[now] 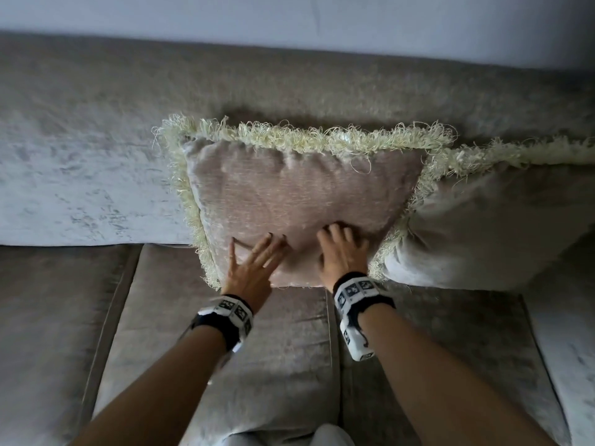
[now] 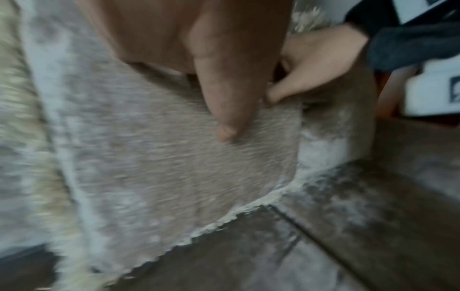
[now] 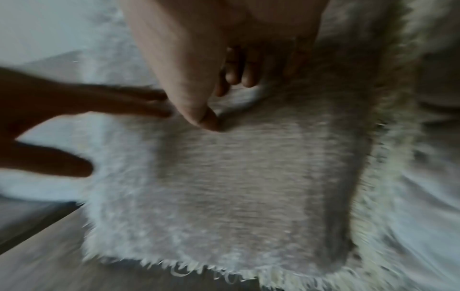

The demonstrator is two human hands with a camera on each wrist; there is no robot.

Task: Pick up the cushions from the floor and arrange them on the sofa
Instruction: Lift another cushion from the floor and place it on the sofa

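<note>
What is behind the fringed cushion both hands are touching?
The fringed cushion leans against the sofa backrest, which shows above and left of it. A second cushion lies beside it on the right. The backrest directly behind it is covered.

Both wrist views are smearing with motion blur, so the cushion under the left hand is losing its weave; right of the right hand, a second cushion is running off the frame edge

Fringed cushion leaned on sofa backrest, standing on seat — second cushion just right of it, edges touching; both hands on its lower front.
</note>
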